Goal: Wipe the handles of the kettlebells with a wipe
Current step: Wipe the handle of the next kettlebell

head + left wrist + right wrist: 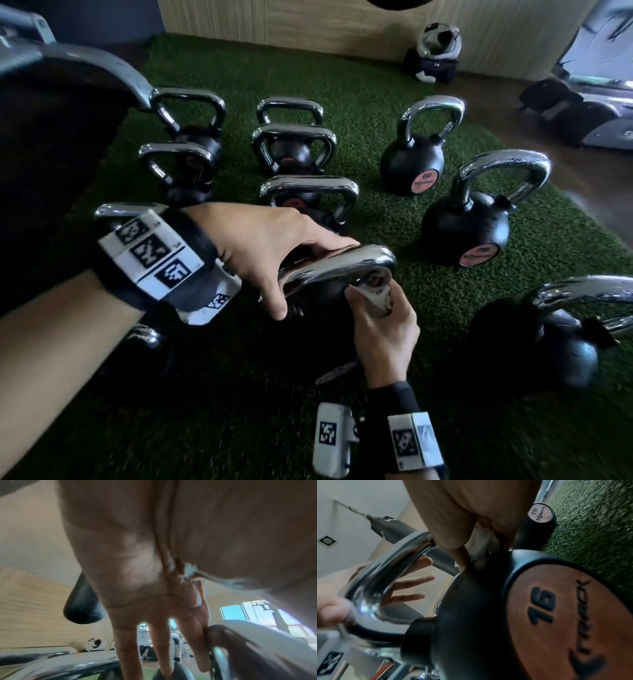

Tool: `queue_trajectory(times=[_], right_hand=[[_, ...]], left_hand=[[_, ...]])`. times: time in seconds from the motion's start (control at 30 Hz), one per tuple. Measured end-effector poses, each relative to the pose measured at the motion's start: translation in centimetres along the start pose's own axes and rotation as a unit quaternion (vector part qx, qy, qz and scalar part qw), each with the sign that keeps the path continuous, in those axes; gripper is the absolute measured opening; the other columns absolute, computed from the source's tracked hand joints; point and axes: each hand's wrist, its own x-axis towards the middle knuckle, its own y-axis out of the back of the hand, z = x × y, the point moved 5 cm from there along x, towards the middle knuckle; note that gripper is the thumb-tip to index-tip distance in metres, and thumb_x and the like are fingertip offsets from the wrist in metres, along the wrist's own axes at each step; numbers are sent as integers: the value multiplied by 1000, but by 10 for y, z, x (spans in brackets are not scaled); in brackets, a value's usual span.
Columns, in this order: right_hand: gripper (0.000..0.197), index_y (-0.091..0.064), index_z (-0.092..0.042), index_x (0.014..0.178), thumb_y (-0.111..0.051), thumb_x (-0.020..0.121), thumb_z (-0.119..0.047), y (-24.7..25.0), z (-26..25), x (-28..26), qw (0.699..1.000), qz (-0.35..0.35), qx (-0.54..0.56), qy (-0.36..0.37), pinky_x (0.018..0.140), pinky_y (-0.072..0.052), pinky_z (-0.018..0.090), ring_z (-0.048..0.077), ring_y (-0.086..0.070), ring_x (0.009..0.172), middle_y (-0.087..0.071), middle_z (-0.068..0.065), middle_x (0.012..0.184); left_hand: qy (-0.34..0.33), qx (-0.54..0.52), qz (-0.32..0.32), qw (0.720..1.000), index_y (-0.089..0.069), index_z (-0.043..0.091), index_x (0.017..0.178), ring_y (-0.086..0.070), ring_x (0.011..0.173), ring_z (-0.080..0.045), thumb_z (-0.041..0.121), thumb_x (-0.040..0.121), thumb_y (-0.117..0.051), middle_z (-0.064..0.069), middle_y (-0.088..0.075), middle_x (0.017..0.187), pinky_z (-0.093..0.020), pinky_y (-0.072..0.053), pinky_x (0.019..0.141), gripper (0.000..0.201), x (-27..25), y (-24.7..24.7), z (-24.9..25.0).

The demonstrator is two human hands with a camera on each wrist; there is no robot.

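The near kettlebell is black with an orange "16" label and a chrome handle. My left hand lies over the top of that handle. Its straight fingers are spread behind the bar and the thumb hangs down the near side. My right hand grips a crumpled white wipe and presses it around the handle's right leg, just above the black body. In the right wrist view the wipe shows between thumb and fingers. The left wrist view shows my left hand beside the blurred handle.
Several more chrome-handled kettlebells stand in rows on the green turf, two large ones at the right and another at the near right. A dark bag with a helmet sits by the wooden wall. Gym machines stand at the far right.
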Motion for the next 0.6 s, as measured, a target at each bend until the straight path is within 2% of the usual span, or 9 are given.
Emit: queue_trajectory(times=[0.07, 0.17, 0.27, 0.33, 0.4, 0.47, 0.5, 0.53, 0.6], right_hand=[[40, -74, -28, 115, -87, 78, -39, 3, -1, -9, 1000, 29, -5, -6, 77, -45, 18, 7, -67, 86, -76, -10, 94], [42, -74, -25, 117, -86, 79, -38, 3, 1, -18, 998, 68, 4, -11, 70, -42, 4, 3, -64, 81, -77, -7, 97], [41, -74, -24, 117, -86, 80, -37, 2, -2, -21, 997, 79, 0, 2, 71, -40, -2, 5, -66, 80, -78, -5, 96], [39, -73, -23, 116, -86, 81, -35, 3, -5, -21, 998, 63, -10, 9, 68, -37, -6, 1, -65, 77, -77, -6, 94], [38, -72, -21, 116, -85, 82, -34, 7, -7, -18, 999, 26, -32, 9, 65, -36, -6, -2, -63, 76, -74, -6, 94], [38, -71, -23, 118, -84, 84, -34, 17, -8, -15, 998, -20, -67, 5, 66, -40, -1, 8, -67, 83, -74, -7, 95], [38, -71, -27, 120, -84, 84, -31, 24, -6, -15, 996, -51, -75, 6, 68, -44, 4, 10, -68, 86, -74, -8, 95], [40, -70, -33, 122, -84, 85, -27, 30, -3, -14, 994, -81, -74, 8, 73, -50, 12, 11, -70, 87, -75, -8, 97], [44, -70, -43, 116, -84, 85, -15, 46, 2, -15, 993, -111, -29, -18, 79, -63, 46, 19, -73, 81, -77, -1, 100]], left_hand=[[-27, 23, -36, 999, -27, 53, 154, -47, 134, 11, 30, 54, -100, 27, -53, 146, -30, -38, 117, 126, 6, 6, 2], [-59, 66, -75, 993, -21, 62, 150, -50, 136, 3, 35, 52, -99, 22, -57, 145, -40, -41, 116, 128, 11, 14, 6], [-61, 110, -75, 989, -16, 61, 151, -54, 132, -1, 35, 54, -98, 20, -58, 145, -40, -45, 110, 129, 9, 16, 7], [-56, 129, -58, 988, -12, 56, 154, -58, 126, -4, 32, 58, -96, 17, -57, 146, -37, -49, 104, 129, 7, 11, 6], [-59, 143, -31, 987, -12, 45, 159, -53, 129, -2, 26, 64, -91, 9, -51, 152, -31, -48, 106, 125, 2, 4, 9], [-63, 120, -4, 991, -19, 34, 160, -46, 126, 14, 21, 71, -87, 6, -48, 154, -16, -42, 106, 114, -3, 0, 13], [-70, 92, 19, 993, -25, 32, 160, -48, 122, 18, 22, 72, -87, 9, -49, 153, -13, -41, 105, 108, -4, 0, 16], [-74, 66, 49, 994, -29, 35, 159, -49, 125, 17, 25, 72, -87, 14, -48, 153, -16, -41, 109, 104, -3, 1, 19], [-78, 32, 113, 990, -34, 41, 156, -44, 137, 8, 34, 76, -83, 23, -44, 155, -26, -40, 116, 94, 2, 2, 30]])
